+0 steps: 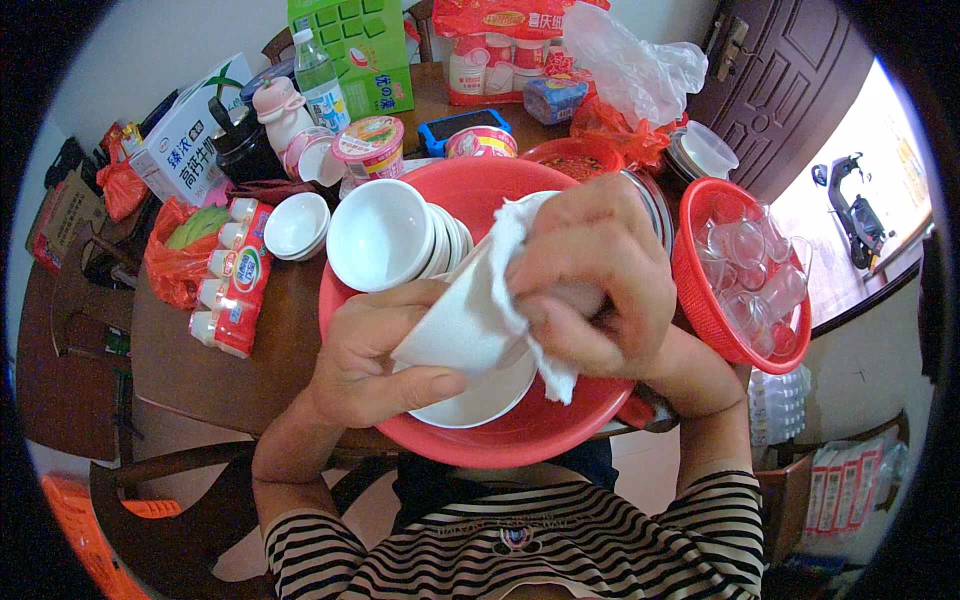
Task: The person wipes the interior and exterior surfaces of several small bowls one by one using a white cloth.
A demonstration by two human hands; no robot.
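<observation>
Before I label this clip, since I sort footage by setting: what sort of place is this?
Likely a home dining area: a wooden table crowded with bottled drinks and a red basin of white bowls, and a panelled door open nearby.

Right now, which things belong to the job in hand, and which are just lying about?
In the job:
white bowl, in left hand
white cloth, in right hand
red basin
stacked bowls

Apparently lying about:
green box
clear bottle
pack of small bottles
</observation>
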